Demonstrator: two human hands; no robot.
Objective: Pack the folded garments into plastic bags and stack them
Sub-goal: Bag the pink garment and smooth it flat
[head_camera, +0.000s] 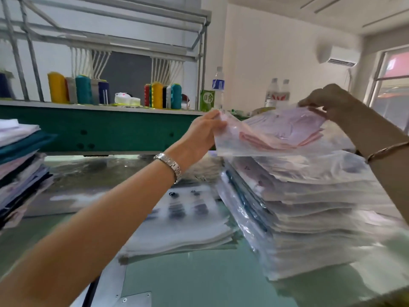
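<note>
A clear plastic bag point(272, 134) with a folded pink and lilac garment inside hangs level just above a tall stack of bagged garments point(309, 213) on the right of the table. My left hand point(203, 134) pinches the bag's near left corner. My right hand point(327, 103) pinches its far right edge from above. A pile of flat empty printed bags point(181, 224) lies on the table in the middle. Folded unbagged garments point(20, 167) in teal, white, pink and navy are piled at the left edge.
Behind the table stands a green embroidery machine point(110, 129) with thread cones point(84, 89) on its shelf. Water bottles point(218, 87) and a green carton point(207, 100) stand at the back. The green glass tabletop point(199, 280) shows in front.
</note>
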